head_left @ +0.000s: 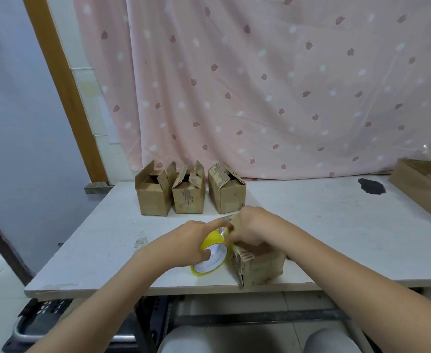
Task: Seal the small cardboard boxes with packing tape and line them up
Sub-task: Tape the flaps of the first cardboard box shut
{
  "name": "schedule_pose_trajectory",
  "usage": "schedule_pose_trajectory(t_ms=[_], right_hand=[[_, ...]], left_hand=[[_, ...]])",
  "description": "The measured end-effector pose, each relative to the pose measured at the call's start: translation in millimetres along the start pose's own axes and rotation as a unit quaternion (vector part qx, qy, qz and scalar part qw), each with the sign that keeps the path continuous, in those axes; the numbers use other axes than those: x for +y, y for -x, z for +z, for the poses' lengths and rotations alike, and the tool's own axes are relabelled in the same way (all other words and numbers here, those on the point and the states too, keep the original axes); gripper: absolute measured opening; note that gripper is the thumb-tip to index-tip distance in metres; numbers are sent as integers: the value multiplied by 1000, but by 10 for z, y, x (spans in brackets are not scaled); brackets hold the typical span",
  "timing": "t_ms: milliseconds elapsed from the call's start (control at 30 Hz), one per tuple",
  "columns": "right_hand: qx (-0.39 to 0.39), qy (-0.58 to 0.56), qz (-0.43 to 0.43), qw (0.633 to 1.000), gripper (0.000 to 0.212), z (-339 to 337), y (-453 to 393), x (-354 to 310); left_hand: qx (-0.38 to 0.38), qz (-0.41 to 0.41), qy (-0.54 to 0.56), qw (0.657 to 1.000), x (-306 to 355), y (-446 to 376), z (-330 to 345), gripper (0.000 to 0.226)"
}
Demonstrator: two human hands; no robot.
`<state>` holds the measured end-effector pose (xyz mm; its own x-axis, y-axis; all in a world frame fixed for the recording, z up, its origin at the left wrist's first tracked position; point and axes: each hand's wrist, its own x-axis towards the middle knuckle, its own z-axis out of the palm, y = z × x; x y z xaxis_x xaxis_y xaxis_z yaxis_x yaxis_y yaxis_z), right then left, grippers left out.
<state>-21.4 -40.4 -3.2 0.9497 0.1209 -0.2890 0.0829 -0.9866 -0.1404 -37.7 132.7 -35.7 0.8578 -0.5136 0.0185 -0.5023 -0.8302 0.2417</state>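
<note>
A small cardboard box [260,266] lies near the white table's front edge. My left hand [189,240] grips a yellow roll of packing tape [213,256] standing on edge just left of that box, thumb inside the core. My right hand [250,230] rests on top of the box with its fingers curled at the tape's loose end by the roll; the fingertips are hidden. Three more small boxes stand in a row at the back with their flaps up: one on the left [153,197], one in the middle [188,197], one on the right [226,194].
The white table [336,240] has a dark patch [372,189] at its back right and a larger open carton [420,184] at the right edge. A pink curtain hangs behind. A crate [44,319] sits on the floor at lower left.
</note>
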Motion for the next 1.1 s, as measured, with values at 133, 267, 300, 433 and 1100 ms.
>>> schedule_pose_trajectory(t_ms=[133, 267, 300, 433, 1100], right_hand=[[-34, -1, 25, 999, 53, -225, 42, -18], [-71, 41, 28, 996, 76, -326, 50, -119], [-83, 56, 27, 995, 76, -337, 52, -142], [-122, 74, 41, 989, 81, -383, 53, -162], [-143, -46, 78, 985, 95, -415, -77, -189]], left_hand=[[23, -17, 4, 1000, 20, 20, 29, 70], [49, -40, 11, 998, 13, -21, 72, 68], [47, -42, 6, 998, 7, -25, 77, 67], [33, -61, -2, 998, -26, -9, 63, 58], [56, -54, 11, 997, -27, 45, -91, 43]])
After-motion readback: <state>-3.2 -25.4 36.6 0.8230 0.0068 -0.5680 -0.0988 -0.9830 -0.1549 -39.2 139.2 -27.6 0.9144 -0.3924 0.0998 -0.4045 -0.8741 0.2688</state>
